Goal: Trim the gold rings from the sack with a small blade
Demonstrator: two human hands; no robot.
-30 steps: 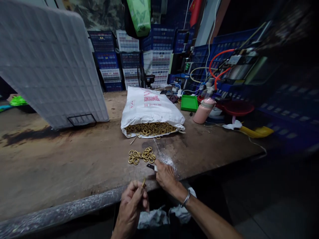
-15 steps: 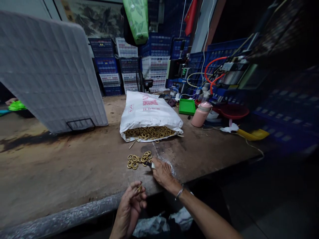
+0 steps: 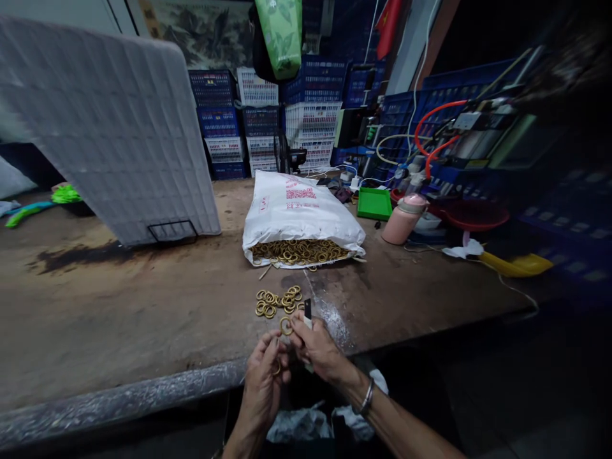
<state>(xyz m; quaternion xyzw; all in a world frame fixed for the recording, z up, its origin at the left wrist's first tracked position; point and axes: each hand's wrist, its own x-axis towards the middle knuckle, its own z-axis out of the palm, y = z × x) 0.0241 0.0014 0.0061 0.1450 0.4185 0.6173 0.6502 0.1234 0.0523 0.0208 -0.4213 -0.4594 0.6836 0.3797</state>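
My right hand is closed round a small knife with a dark blade and a pale handle, the blade pointing up and away. Its thumb and finger also pinch a brass-coloured ring, which hangs between my two hands. My left hand is closed too, another ring showing at its curled fingers. Just beyond my hands, a loose pile of rings lies on the wooden table. Behind the pile a white woven sack lies on its side, its mouth towards me and full of similar rings.
A grey padded panel stands at the left. To the right are a green tray, a pink bottle, a red dish and a yellow scoop-like piece. Stacked crates line the back. The table's wrapped edge runs near me.
My right hand has drawn back from the pile towards my left hand, with a ring in its fingers. The knife blade now points up instead of left. The view has shifted slightly left.
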